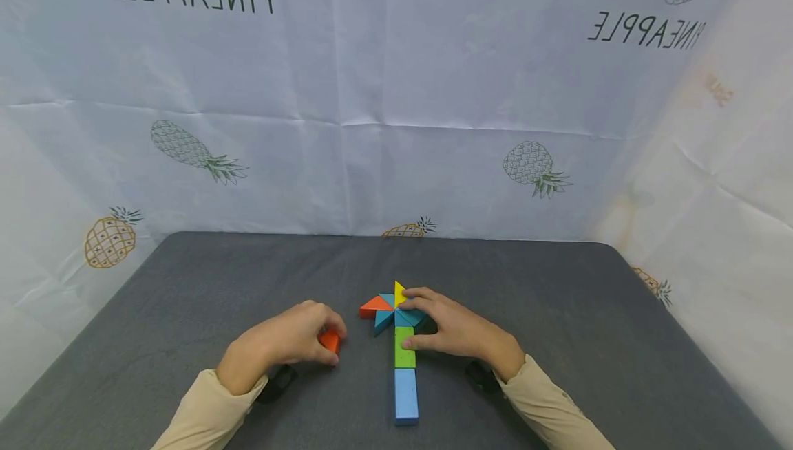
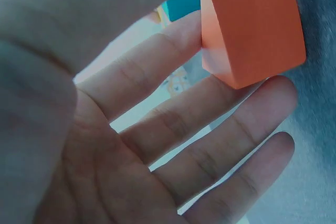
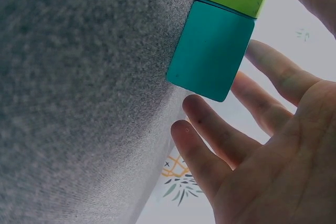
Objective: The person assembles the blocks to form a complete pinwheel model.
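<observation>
Between thumb and fingertips, my left hand (image 1: 296,334) pinches an orange wedge-shaped block (image 1: 330,342), left of the block pattern; the left wrist view shows this block (image 2: 257,30) large. My right hand (image 1: 458,327) rests over the pattern's right side, fingers loosely spread, thumb at the green block (image 1: 404,359) and index finger at the yellow triangle (image 1: 398,293). Around the pattern's centre lie blue triangles (image 1: 383,320) and a red-orange triangle (image 1: 374,305). Close to the right fingers in the right wrist view is a teal block (image 3: 210,51). My right hand covers part of the pattern.
Below the green block, a light blue rectangular block (image 1: 406,393) continues the column toward me. Everything lies on a dark grey table (image 1: 248,271). A white cloth (image 1: 372,78) printed with pineapples hangs behind it.
</observation>
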### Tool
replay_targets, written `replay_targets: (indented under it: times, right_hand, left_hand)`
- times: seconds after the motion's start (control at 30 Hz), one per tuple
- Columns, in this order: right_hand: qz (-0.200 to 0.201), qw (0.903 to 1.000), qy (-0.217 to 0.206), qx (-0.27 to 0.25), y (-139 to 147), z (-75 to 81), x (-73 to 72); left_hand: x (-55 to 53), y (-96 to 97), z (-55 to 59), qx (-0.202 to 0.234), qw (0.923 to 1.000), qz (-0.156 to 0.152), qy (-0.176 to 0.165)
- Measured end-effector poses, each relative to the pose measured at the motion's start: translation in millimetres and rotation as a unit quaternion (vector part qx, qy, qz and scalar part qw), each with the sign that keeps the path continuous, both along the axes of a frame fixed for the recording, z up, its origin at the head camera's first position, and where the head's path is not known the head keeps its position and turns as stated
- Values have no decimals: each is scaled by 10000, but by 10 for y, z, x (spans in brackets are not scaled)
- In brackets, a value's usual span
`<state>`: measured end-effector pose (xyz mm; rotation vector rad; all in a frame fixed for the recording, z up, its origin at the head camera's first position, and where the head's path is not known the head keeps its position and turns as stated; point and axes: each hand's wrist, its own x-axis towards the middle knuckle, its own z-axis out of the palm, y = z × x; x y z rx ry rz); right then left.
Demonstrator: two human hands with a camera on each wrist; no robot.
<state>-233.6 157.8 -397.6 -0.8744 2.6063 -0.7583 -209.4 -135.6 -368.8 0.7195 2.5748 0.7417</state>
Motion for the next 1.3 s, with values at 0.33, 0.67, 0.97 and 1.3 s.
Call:
replay_targets:
  times: [0.33,0.67,0.97,1.3]
  right_hand:
    - [21,10000,7,-58,2,11,6]
    - [3,10000,-27,-31,6,3,1]
    - [-40,10000,-69,3,10,19,9]
    - [-62,9999,-83,-6,7,15,14]
  left_hand:
    - [12,85,-14,28,9998,-148,-88]
    - [12,110,-51,167,9990,-423,39]
    - [0,150,-85,254,9976,-638,80]
    - [-29,147,-99,516,9963,-635,-275]
